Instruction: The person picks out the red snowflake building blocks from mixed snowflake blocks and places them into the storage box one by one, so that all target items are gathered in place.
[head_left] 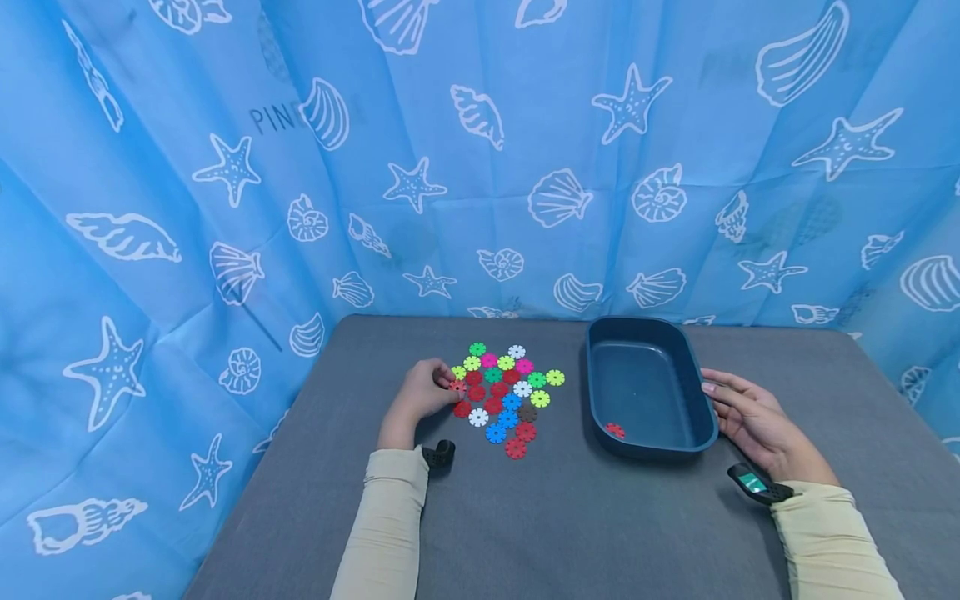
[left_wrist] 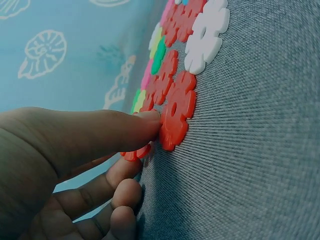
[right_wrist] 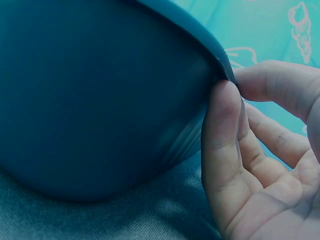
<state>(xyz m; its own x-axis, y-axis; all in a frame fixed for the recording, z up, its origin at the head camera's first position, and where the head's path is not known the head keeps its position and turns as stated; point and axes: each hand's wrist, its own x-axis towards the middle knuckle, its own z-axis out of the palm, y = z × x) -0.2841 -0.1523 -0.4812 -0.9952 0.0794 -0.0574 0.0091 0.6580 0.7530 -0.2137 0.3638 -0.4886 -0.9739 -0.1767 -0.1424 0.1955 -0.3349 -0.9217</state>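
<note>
At the left edge of a cluster of colourful notched plastic discs (head_left: 476,392), my left hand (head_left: 423,393) pinches a red disc (left_wrist: 132,154) between thumb and fingers. The thumb tip lies right beside another red disc (left_wrist: 178,111), which rests flat on the cloth. Much of the pinched disc is hidden behind the thumb. My right hand (head_left: 759,423) grips the right side of a dark blue rectangular tub (head_left: 651,383), thumb and finger meeting at its rim (right_wrist: 226,70). Inside the tub, one red disc (head_left: 615,430) lies in the near left corner.
White, green, yellow, pink, blue and brown discs lie in the cluster, among them a white disc (head_left: 478,417) and a brown disc (head_left: 527,412). Grey cloth (head_left: 570,533) covers the table. A blue curtain (head_left: 465,208) with shell prints hangs behind its far edge.
</note>
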